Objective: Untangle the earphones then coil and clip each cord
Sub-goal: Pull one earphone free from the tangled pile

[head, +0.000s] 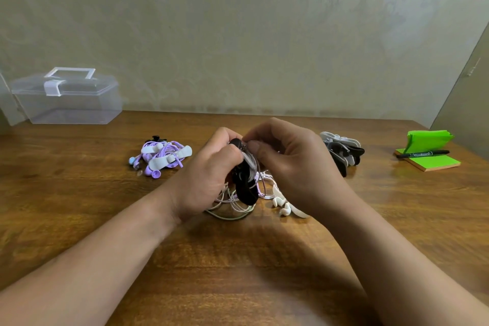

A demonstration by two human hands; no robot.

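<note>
- The worktop [238, 267] is brown wood with a strong grain and a slight shine. It runs back to meet the wall along a straight edge.
- The wall [238, 34] is pale beige and carries a faint scroll-and-flower pattern at the upper right. A plain panel [465, 103] slants in at the far right.
- The left hand [209, 174] is raised just above the middle of the worktop. Its fingers [225, 137] are clenched round a coil of pale cord [250, 160], and the thumb presses near the coil's top.
- The right hand [293, 164] meets it from the other side. Its thumb and forefinger pinch the upper end of a black clip [244, 192] that wraps the coil.
- Loose loops of the same cord [230, 209] hang under the hands onto the wood, with the white earbuds [281, 205] lying just right of them.
- To the left, well apart from the hands, lies a purple earphone bundle [164, 156] held by white clips.
- Behind the right hand sits a heap of spare clips [341, 149], white and black.
- At the far right a green sticky-note pad [434, 163] has a black marker [423, 153] lying across it.
- A clear lidded plastic box [68, 103] stands in the far left corner, against the wall.
</note>
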